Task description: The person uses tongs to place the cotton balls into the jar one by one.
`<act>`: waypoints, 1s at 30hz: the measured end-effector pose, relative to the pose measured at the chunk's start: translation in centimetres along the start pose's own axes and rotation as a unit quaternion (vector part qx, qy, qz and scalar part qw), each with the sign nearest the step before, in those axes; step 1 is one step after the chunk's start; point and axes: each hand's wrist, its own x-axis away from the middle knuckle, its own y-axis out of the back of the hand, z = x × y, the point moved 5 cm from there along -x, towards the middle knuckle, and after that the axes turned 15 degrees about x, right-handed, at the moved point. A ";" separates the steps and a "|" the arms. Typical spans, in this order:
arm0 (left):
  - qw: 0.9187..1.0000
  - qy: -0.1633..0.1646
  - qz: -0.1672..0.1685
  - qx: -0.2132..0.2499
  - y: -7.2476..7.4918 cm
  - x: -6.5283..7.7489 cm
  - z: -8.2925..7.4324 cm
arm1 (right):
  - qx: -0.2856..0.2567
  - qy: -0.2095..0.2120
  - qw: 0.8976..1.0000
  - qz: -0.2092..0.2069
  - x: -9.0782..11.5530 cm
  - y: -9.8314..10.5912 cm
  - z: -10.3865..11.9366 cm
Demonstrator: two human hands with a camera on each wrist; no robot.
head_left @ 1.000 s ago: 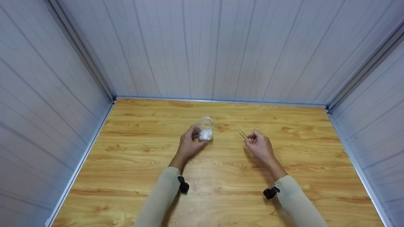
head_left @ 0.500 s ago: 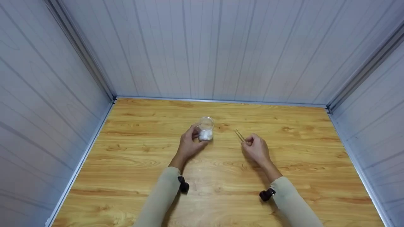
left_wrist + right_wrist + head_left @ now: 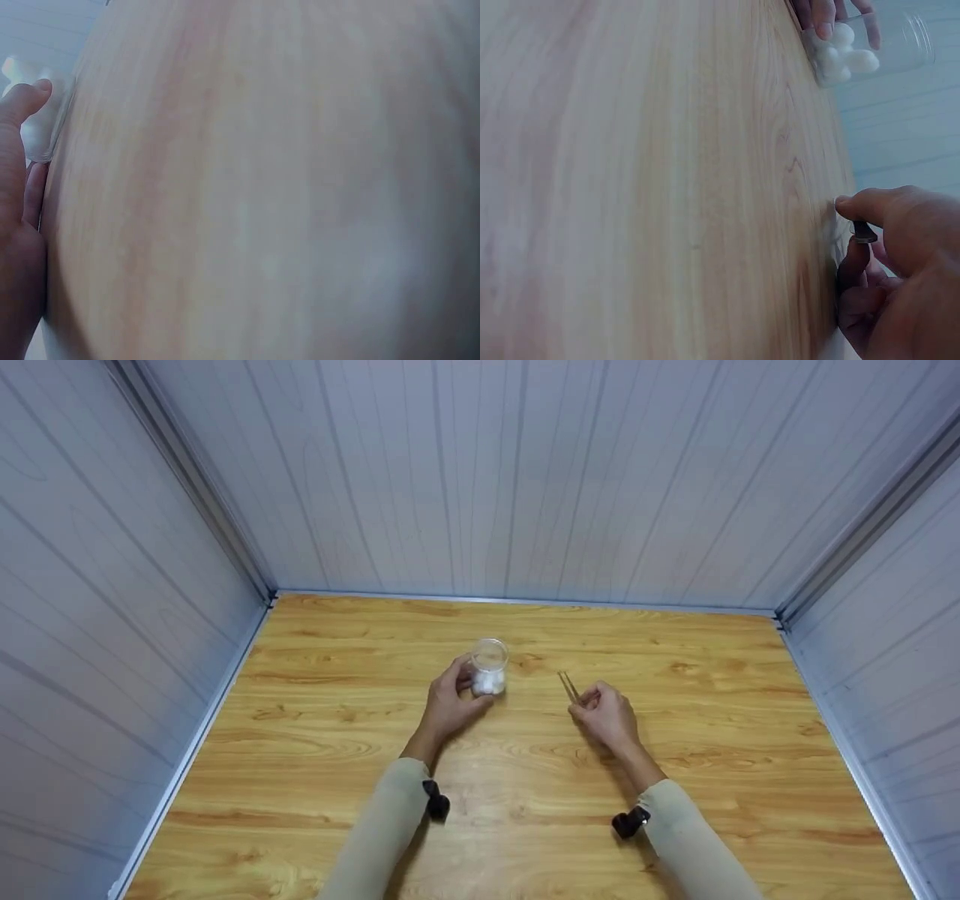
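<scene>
In the head view my left hand (image 3: 448, 706) holds a clear jar (image 3: 490, 654), thumb on the near side and fingers round its left. White cotton balls (image 3: 488, 683) fill the lower part; the right wrist view shows several cotton balls (image 3: 843, 54) through the wall of the open-topped jar (image 3: 900, 41). To the right, my right hand (image 3: 609, 718) pinches slim tweezers (image 3: 569, 688) between thumb and fingers. Their two tips are apart, point away from me and have nothing between them. The tweezers' back end (image 3: 865, 232) shows beside the thumb in the right wrist view.
Both hands are over a wood-grain table (image 3: 517, 810). Pale panel walls (image 3: 480, 480) stand at the back, left and right, with a metal strip (image 3: 525, 601) along the table's back edge. A small black camera sits on each sleeve's cuff.
My right hand has shifted slightly left and nearer to me, and the tweezers have swung to point more straight ahead. The left hand and the jar have stayed put.
</scene>
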 end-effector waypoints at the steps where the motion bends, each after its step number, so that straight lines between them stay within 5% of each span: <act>1: 1.000 0.001 -0.001 0.000 0.0 0.0 0.0 | -0.004 -0.004 1.000 0.003 0.3 0.4 0.4; 8: 1.000 -0.002 -0.002 -0.001 0.0 0.1 -0.3 | 0.009 -0.004 1.000 0.012 -0.3 -0.4 -0.4; 15: 1.000 0.001 0.004 0.000 0.0 0.1 -0.3 | -0.005 -0.044 0.998 0.047 1.4 1.5 2.2; 30: 1.000 0.006 0.004 0.005 -0.2 -0.1 -0.1 | -0.016 -0.044 0.998 0.047 1.4 1.8 2.1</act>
